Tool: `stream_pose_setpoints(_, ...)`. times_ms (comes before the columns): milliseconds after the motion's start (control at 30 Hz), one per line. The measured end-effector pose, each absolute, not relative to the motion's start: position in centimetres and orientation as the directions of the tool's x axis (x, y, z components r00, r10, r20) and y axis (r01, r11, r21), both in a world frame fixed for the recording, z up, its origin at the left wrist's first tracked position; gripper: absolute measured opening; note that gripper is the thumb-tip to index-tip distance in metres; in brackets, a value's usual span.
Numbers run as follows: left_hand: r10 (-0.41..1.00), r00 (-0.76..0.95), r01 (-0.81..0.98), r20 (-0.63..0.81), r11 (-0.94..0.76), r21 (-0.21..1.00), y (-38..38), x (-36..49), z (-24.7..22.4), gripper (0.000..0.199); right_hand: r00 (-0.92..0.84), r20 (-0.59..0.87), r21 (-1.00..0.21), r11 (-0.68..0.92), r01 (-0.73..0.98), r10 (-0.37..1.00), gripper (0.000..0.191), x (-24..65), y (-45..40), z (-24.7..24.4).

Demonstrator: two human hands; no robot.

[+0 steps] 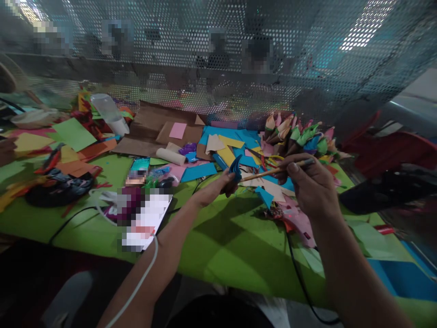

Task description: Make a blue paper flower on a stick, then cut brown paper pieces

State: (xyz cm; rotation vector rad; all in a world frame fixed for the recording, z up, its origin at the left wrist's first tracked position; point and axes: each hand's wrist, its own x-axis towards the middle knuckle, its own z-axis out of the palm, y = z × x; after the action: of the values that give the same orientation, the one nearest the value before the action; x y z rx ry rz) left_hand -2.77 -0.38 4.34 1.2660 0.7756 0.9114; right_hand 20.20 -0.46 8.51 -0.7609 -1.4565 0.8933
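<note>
A small curled piece of blue paper (235, 167) is standing near the centre of the frame, its lower end resting in a person's left hand (224, 184), whose fingers are pressing together around it. From the right of centre, the right hand (310, 182) is clamping a slender brown wooden stick (264, 174) with a grey end, the stick's far tip pointing at the paper's base; whether the two are touching, the view is not making clear. The thin-looking paper is risking a crease or tear, should the tip press too hard, and a slip, should the left fingers loosen. Below the stick, a crumpled pink bundle (300, 221) is lying close to the right forearm, where a low sweep could be shoving it aside. A black cable (296, 264) is running down the lower right, likely to snag on a passing arm, while a thin white cord (145, 275) is crossing the left forearm and could be tugging at the hand. At upper right, multicoloured cone-shaped paper bundles (297, 132) are crowding the green-covered table (218, 255), seemingly prone to crushing if the right elbow or hand swings outward.
</note>
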Motion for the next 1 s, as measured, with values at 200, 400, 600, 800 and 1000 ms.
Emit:
stream_pose_setpoints(200,0.890,0.455,-0.097,-0.012,0.063,0.993,-0.3,-3.1,3.9,0.048,-0.071,0.502,-0.864,0.504,0.008,0.862,0.029,19.8,-0.7,8.9)
stream_pose_setpoints(400,0.895,0.445,-0.023,-0.018,0.031,0.999,0.0,-3.3,3.4,0.068,-0.049,0.493,-0.870,0.493,-0.009,0.869,0.030,19.8,-0.6,9.0)
stream_pose_setpoints(600,0.900,0.433,-0.126,0.055,0.000,0.992,0.3,-3.3,3.1,0.072,0.013,0.484,-0.874,0.484,-0.030,0.875,0.028,20.3,-0.4,8.9)
stream_pose_setpoints(800,0.907,0.418,-0.182,0.045,0.035,0.983,0.6,-3.5,2.7,0.071,0.065,0.472,-0.872,0.476,-0.114,0.879,0.027,20.1,-0.3,8.9)
stream_pose_setpoints(1000,0.915,0.401,-0.211,0.050,0.040,0.977,0.5,-3.4,2.9,0.072,0.242,0.468,-0.816,0.521,-0.250,0.850,0.027,20.2,0.0,9.2)
